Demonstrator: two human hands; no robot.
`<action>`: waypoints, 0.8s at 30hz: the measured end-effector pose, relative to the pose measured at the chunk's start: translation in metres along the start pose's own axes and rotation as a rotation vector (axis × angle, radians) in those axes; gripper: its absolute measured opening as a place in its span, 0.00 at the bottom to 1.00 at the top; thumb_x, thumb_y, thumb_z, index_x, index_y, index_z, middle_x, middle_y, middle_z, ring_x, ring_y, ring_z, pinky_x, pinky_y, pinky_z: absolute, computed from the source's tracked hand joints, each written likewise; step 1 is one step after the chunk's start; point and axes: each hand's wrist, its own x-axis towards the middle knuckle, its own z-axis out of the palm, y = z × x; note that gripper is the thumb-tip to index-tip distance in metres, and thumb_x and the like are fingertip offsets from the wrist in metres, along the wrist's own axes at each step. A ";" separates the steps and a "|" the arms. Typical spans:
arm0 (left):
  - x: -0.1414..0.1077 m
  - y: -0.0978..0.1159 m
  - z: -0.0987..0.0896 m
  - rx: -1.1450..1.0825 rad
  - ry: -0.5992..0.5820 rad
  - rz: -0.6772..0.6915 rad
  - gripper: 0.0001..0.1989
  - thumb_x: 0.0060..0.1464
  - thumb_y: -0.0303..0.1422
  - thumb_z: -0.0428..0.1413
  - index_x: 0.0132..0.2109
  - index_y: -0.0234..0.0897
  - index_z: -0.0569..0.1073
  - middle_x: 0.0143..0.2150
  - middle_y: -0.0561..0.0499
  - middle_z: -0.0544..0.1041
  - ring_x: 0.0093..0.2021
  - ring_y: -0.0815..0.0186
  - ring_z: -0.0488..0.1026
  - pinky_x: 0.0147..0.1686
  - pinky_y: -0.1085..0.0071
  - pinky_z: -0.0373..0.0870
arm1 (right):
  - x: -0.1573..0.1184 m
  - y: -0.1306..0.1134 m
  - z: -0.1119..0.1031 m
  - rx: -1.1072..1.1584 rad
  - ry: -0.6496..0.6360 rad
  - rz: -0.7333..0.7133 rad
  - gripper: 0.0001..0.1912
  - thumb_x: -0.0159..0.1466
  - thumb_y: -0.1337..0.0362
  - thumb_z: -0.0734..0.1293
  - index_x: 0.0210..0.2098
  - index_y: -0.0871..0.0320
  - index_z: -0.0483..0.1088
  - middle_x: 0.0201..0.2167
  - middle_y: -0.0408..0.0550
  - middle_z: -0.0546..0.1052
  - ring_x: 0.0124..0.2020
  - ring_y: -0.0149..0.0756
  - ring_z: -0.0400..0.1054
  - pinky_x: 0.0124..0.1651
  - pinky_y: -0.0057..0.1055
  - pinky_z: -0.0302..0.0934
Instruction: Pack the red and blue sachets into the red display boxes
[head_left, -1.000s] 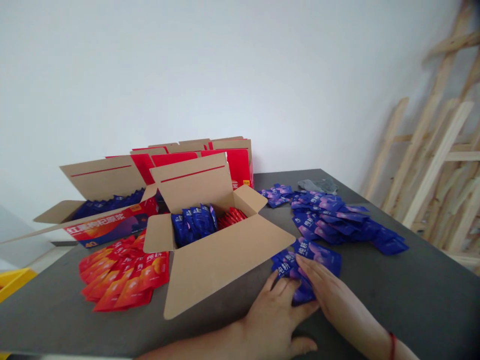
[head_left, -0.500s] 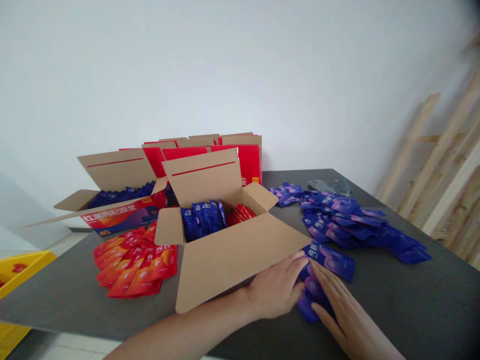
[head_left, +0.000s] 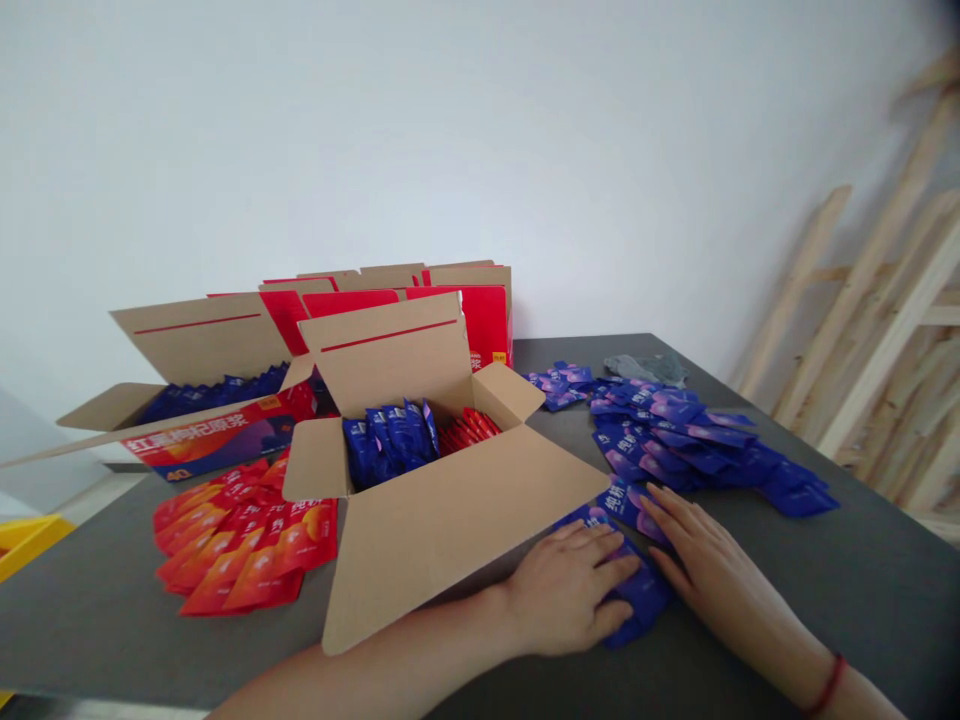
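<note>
Two hands, left (head_left: pixel 571 590) and right (head_left: pixel 712 560), are laid flat with fingers spread on a small stack of blue sachets (head_left: pixel 637 590) on the dark grey desk (head_left: pixel 862 600), nothing gripped. White wall and leaning wooden slats (head_left: pixel 877 330) are seen behind. "40" is read on the red carton (head_left: pixel 202 440); sachet print is too small to read.

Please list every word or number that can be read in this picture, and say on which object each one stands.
"红果枸杞原浆": white characters, somewhat blurred, on the red and blue printed front of the open cardboard box at left.
"40": below them on that front.
"纯" and a blurred second character: on the flat red-orange sachets.
Print on the flat blue sachets: too blurred.
</note>
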 end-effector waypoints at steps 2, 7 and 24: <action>0.000 0.000 0.001 0.009 0.015 0.008 0.23 0.64 0.42 0.47 0.62 0.38 0.62 0.64 0.44 0.64 0.64 0.56 0.60 0.63 0.57 0.54 | 0.003 0.004 0.005 -0.009 -0.018 0.005 0.23 0.67 0.61 0.57 0.60 0.61 0.62 0.59 0.58 0.67 0.58 0.48 0.63 0.57 0.49 0.63; -0.001 0.002 -0.001 0.024 0.060 0.022 0.23 0.63 0.41 0.49 0.61 0.35 0.62 0.61 0.43 0.66 0.62 0.55 0.62 0.62 0.59 0.56 | 0.007 0.002 0.007 0.012 -0.047 0.030 0.21 0.65 0.61 0.61 0.55 0.64 0.69 0.52 0.57 0.74 0.51 0.48 0.69 0.53 0.46 0.66; -0.002 0.000 -0.005 -0.073 0.044 0.017 0.41 0.57 0.47 0.54 0.68 0.31 0.48 0.71 0.39 0.46 0.71 0.54 0.41 0.67 0.55 0.42 | -0.004 -0.027 -0.006 0.154 -0.009 0.066 0.19 0.67 0.67 0.55 0.51 0.64 0.70 0.45 0.55 0.78 0.45 0.40 0.73 0.49 0.39 0.70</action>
